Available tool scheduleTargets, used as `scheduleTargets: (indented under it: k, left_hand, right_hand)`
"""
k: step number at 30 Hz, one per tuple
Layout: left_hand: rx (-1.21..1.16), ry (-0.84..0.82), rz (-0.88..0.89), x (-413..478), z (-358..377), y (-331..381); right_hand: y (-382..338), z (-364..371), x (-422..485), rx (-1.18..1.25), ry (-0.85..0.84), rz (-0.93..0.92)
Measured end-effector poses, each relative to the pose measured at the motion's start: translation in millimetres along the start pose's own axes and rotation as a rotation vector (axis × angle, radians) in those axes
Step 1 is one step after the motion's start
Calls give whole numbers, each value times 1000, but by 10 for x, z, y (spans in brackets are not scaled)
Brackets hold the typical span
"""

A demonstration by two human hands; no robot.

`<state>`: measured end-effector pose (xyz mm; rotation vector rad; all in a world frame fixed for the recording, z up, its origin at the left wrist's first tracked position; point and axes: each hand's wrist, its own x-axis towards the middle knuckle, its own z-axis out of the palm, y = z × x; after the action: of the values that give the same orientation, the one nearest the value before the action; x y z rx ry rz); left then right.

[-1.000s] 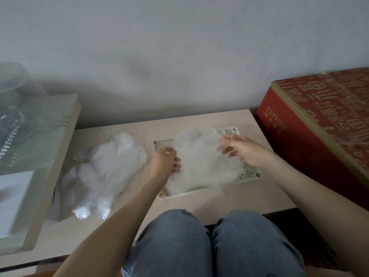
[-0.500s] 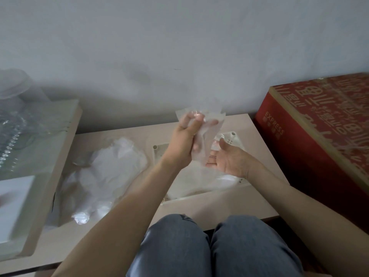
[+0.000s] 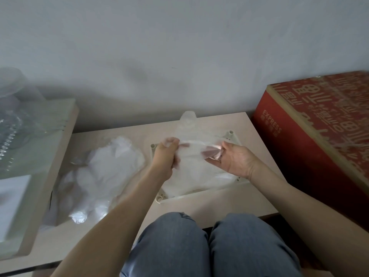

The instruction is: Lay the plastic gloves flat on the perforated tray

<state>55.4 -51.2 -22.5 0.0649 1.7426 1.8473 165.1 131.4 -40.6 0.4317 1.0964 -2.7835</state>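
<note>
A clear plastic glove (image 3: pixel 196 140) is stretched in the air between my two hands, above the cream perforated tray (image 3: pixel 232 136) on the low table. My left hand (image 3: pixel 166 154) pinches the glove's left edge. At the glove's right edge my right hand (image 3: pixel 233 158) holds it with thumb and fingers, palm up. Other clear gloves (image 3: pixel 197 176) lie spread on the tray beneath. A loose heap of more plastic gloves (image 3: pixel 103 172) sits on the table left of the tray.
The beige table (image 3: pixel 219 204) stands against a grey wall. A red cardboard box (image 3: pixel 311 132) stands close on the right. On the left a raised shelf (image 3: pixel 40 148) holds clear plastic containers (image 3: pixel 12 116). My knees in grey trousers are at the table's front edge.
The glove was lifted off the tray by my left hand, then lowered. Now both hands pull it apart sideways just above the tray.
</note>
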Motion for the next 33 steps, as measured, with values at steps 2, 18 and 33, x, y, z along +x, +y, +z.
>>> scheduleTargets:
  k: [2, 18, 33]
  left_hand:
    - [71, 23, -23, -8, -43, -59]
    - [520, 100, 3, -119, -165, -231]
    - [1655, -339, 468, 82, -207, -514]
  right_hand:
    - [-16, 9, -32, -76, 26, 27]
    - [-127, -87, -158, -549, 364, 196]
    - [48, -107, 58, -1263, 580, 66]
